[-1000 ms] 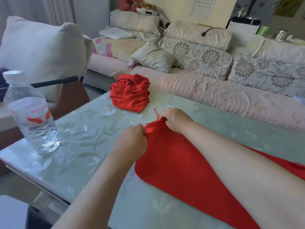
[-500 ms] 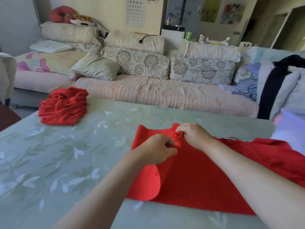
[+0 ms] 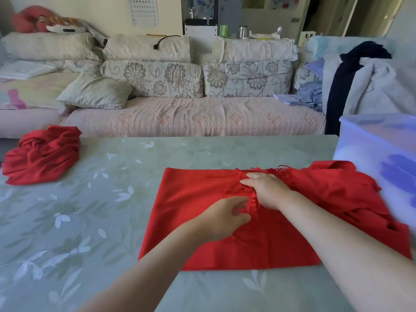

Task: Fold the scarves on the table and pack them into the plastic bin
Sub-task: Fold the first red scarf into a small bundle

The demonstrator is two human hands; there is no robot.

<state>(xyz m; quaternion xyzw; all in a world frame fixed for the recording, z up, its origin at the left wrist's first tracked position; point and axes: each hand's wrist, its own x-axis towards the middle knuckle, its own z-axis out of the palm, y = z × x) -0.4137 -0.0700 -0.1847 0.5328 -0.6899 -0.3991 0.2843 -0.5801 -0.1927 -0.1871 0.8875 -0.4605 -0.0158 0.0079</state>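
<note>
Head view: the flat scarf [image 3: 202, 226] lies part-folded on the table [image 3: 90, 210], its fringe at mid-panel and its right end bunched just beside the plastic bin [image 3: 378, 149]; the right hand [image 3: 267, 190] presses the fringe with straight fingers; the left hand [image 3: 225, 218] curls at the fringe, grip not discernible. Risk: uneven pressure may skew the top layer; the bunched end may snag the bin; the crumpled scarf [image 3: 42, 154] lies unfolded, far left.

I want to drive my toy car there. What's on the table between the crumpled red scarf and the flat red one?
Nothing: the head view shows only bare leaf-patterned table between the crumpled scarf and the flat scarf.
</note>
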